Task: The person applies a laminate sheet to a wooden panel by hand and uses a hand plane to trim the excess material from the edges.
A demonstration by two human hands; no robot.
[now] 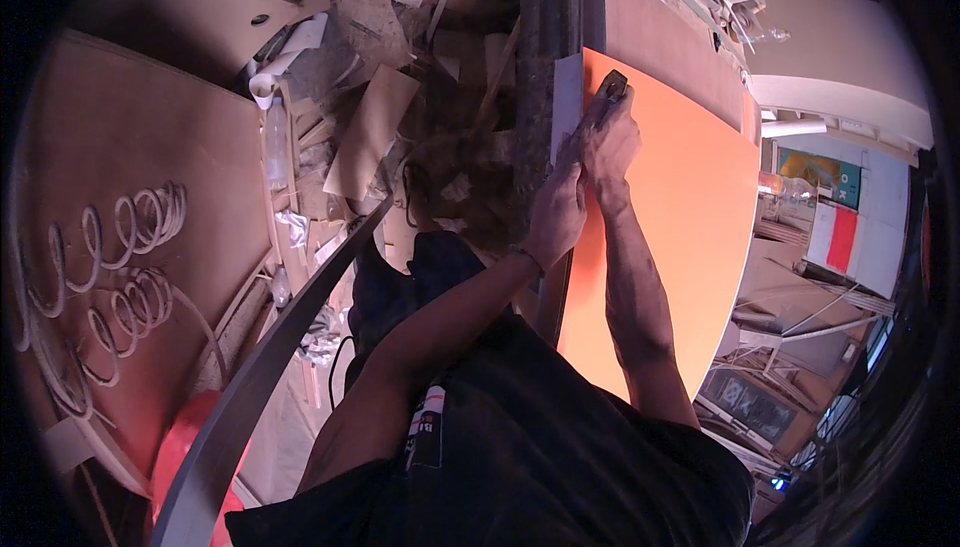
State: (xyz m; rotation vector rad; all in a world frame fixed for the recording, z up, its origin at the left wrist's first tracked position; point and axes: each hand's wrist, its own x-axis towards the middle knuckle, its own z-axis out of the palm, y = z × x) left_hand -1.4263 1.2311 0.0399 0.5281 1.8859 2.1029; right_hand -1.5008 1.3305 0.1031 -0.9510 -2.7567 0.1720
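Dark tool [616,80]: near the orange sheet's far left corner; small and blocky, its lower part covered by fingers, so its kind is hard to make out.
Right hand [612,142]: closed around the dark tool, over the sheet near its left edge; some fingertips are hidden.
Left hand [557,215]: at the sheet's left edge, against the right hand; its fingers run up beside the other hand and partly out of sight, so I cannot tell how far open it is or whether it grips anything.
Orange sheet [690,197]: smooth, flat and evenly coloured; its near end is hidden by the right forearm and dark shirt [540,447].
Pale strip [566,97]: narrow, just outside the sheet's left edge, partly covered by the left hand.
Brown board [655,32]: plain, beyond the sheet's far edge.
Grey bar [255,402]: long and smooth, well left of the sheet, cut off by the lower picture edge.
Red thing [180,447]: rounded, partly behind the bar; too little shows to name it.
Hose [135,222]: pale loose coils against a brown panel [190,137] at far left.
Offcuts [370,132]: flat and curled pieces heaped beyond the bar, in shadow.
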